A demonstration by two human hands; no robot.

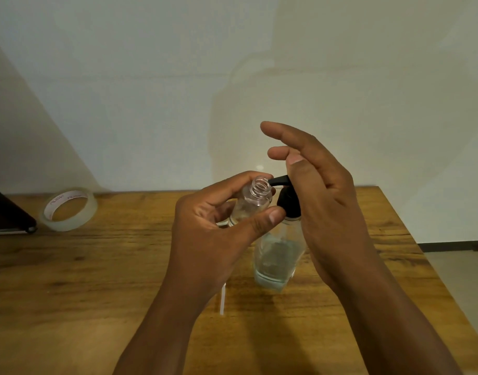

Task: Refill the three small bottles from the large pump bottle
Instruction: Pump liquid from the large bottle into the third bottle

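Observation:
My left hand [218, 228] grips a small clear bottle [252, 201], uncapped, tilted with its threaded mouth right under the black spout of the large pump bottle [278, 253]. That large clear bottle stands upright on the wooden table [97, 280] with a little liquid at its bottom. My right hand [321, 201] lies over the black pump head [287, 201], palm on top and fingers stretched out straight. A second small clear bottle is partly visible behind my left hand; a third is not in view.
A roll of clear tape [69, 208] lies at the table's back left, beside a dark object [7, 212] at the left edge. A thin white stick [223, 299] lies on the table under my left wrist. The table's right edge drops to the floor.

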